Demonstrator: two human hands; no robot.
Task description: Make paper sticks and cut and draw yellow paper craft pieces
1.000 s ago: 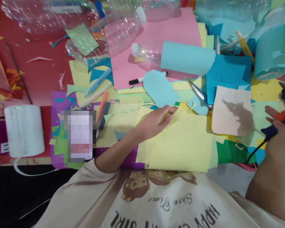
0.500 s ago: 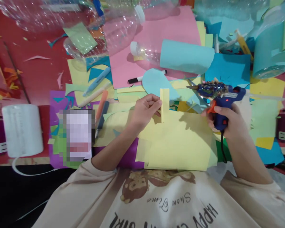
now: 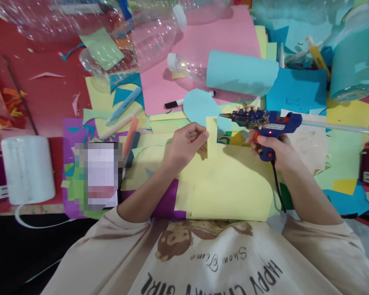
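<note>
My left hand [image 3: 189,141] pinches a narrow yellow paper strip [image 3: 212,137] by its left edge, holding it upright above a large yellow sheet [image 3: 230,188]. In my right hand [image 3: 275,149] is a blue hot glue gun [image 3: 275,123], gripped by the handle with fingers at its orange trigger. Its nozzle points left and sits just above and right of the strip's top end, apart from it. Glue residue and paper bits cover the barrel, a small red light glows, and a clear glue stick [image 3: 341,126] sticks out of the back.
Behind my hands lie a light blue paper oval [image 3: 201,106], a black-capped marker [image 3: 174,103] and a bottle wrapped in light blue paper [image 3: 241,73]. Clear plastic bottles [image 3: 153,39] fill the back left. A phone [image 3: 103,174] and a white box-shaped object [image 3: 28,170] are at the left.
My right hand has brought the glue gun left, so its nozzle is now close to the strip's top. The strip has turned slightly in my left hand.
</note>
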